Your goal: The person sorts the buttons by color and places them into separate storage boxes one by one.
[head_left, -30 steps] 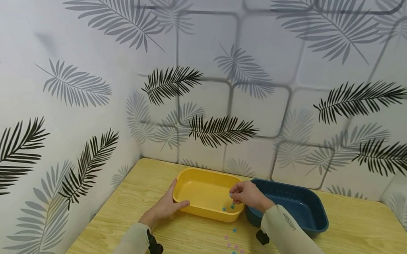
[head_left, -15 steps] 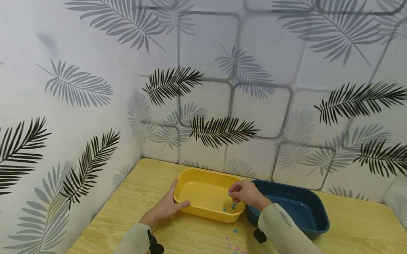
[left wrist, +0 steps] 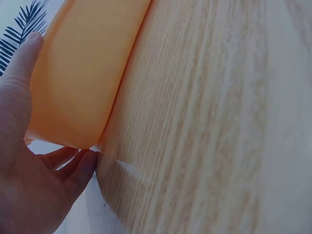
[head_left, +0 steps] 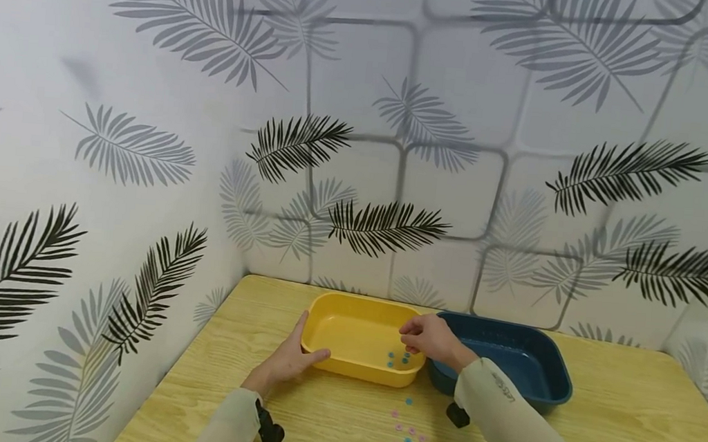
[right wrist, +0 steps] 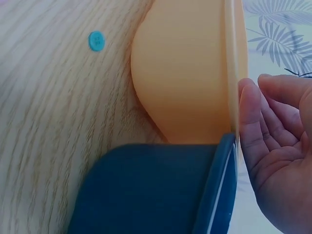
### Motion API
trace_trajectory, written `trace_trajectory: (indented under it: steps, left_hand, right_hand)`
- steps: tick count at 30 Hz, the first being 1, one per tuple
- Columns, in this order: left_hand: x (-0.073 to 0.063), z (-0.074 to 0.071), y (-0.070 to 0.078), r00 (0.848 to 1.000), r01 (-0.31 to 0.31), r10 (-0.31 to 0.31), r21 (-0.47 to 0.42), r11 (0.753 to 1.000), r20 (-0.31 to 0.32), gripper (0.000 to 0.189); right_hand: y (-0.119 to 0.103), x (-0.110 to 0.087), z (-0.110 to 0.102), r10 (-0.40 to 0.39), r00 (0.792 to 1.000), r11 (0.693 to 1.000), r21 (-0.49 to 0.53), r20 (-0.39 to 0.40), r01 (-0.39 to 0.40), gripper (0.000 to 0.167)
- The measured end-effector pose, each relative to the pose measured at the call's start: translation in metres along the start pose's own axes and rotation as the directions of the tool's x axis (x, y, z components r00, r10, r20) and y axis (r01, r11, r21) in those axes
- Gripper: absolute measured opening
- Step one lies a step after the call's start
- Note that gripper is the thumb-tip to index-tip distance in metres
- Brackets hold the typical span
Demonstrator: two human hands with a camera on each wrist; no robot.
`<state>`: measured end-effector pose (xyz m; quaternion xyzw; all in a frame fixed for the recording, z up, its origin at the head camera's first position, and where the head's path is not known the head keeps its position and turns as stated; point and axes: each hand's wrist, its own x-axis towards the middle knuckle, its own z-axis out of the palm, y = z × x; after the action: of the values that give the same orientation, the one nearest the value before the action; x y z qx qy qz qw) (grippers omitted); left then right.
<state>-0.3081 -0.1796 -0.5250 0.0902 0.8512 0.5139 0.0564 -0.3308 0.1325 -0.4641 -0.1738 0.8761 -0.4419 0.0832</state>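
Note:
My left hand grips the left end of a yellow plastic tub, thumb on the near side and fingers round the end. In the left wrist view its thumb lies along the tub's wall and the other fingers bend under the corner. Over the tub's right end hovers my right hand. Its thumb and forefinger stand slightly apart with nothing between them, as the right wrist view shows. Below it, several small blue buttons lie on the tub's floor.
A dark blue tub stands against the yellow tub's right end, partly under my right forearm. On the wooden table in front lie several pink buttons and two blue buttons. A patterned wall rises behind.
The blue button pinched in my right fingers has been let go, and one more blue button now lies in the yellow tub. My left hand has stayed in place.

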Motion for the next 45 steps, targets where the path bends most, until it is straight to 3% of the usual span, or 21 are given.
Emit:
trace_trajectory:
  steps: [13, 21, 37, 45]
  left_hand:
    - [-0.002, -0.001, -0.002, 1.000, 0.018, -0.018, -0.002, 1.000, -0.005, 0.101]
    - [-0.005, -0.002, 0.002, 1.000, 0.029, -0.029, 0.010, 1.000, -0.009, 0.100]
    - [-0.002, 0.000, 0.000, 0.999, 0.038, -0.038, 0.009, 0.999, -0.012, 0.106]
    - [0.001, 0.002, 0.001, 1.000, 0.019, -0.019, -0.016, 1.000, 0.000, 0.102]
  right_hand:
    - [-0.004, -0.038, -0.010, -0.137, 0.986, 0.982, -0.114, 0.097, 0.148, 0.013]
    - [-0.002, -0.059, -0.003, -0.258, 0.948, 0.948, -0.143, 0.185, 0.285, 0.006]
    - [0.020, -0.083, 0.017, -0.279, 0.881, 0.935, -0.101, 0.382, 0.340, 0.006]
    - [0.031, -0.088, 0.026, -0.351, 0.843, 0.897, -0.114, 0.407, 0.428, 0.007]
